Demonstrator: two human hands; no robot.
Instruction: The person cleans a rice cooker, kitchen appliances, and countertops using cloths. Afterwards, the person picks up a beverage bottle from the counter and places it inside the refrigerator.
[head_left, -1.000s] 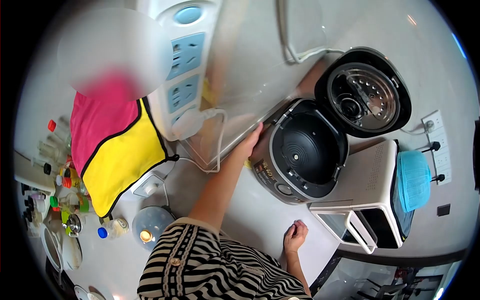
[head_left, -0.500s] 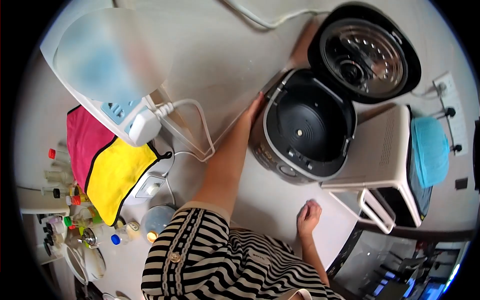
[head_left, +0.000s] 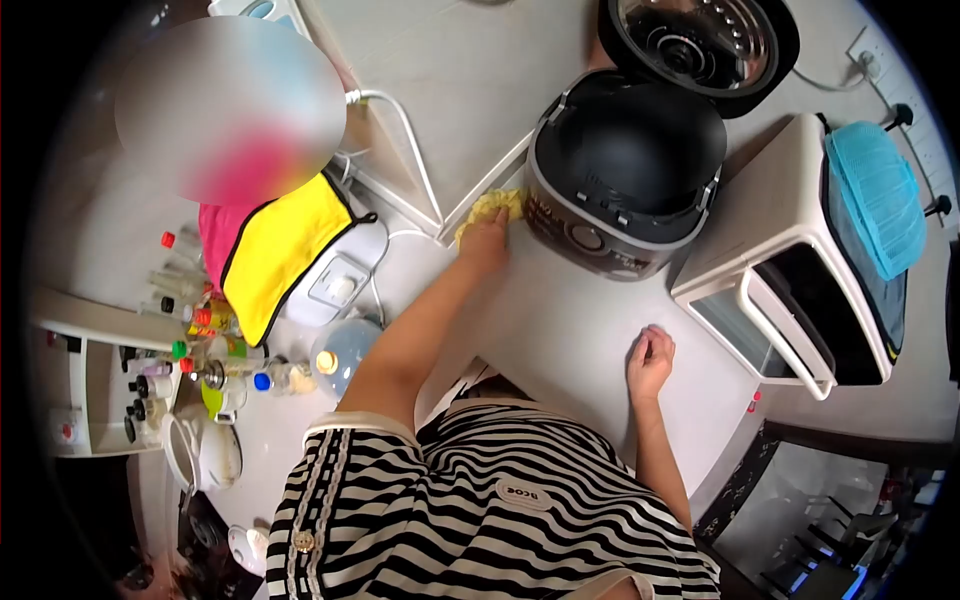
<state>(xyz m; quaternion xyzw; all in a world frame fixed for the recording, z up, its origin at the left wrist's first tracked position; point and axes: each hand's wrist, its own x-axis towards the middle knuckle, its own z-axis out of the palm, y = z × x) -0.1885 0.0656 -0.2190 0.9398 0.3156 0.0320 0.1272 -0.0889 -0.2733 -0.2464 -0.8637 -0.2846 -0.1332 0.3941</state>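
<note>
Beside the rice cooker [head_left: 600, 238]: crumpled yellow cloth [head_left: 491, 203] at the foot of the wall [head_left: 450, 80], longer axis slanting toward the cooker.
Left hand [head_left: 486, 241]: the nearer one, fingers against the cloth; whether they pinch or only press, I cannot tell.
From that grip: cloth wallward, cooker just to the right.
Right hand [head_left: 651, 364]: well apart on the counter [head_left: 560, 325], loosely curled, nothing visible in it.

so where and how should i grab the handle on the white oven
Probably around the middle of the white bar handle, coming from the front of the oven, the side nearer the right hand. The bar is long and slim and seems to stand out from the oven's front, so a grip should wrap around it fairly easily.
</note>
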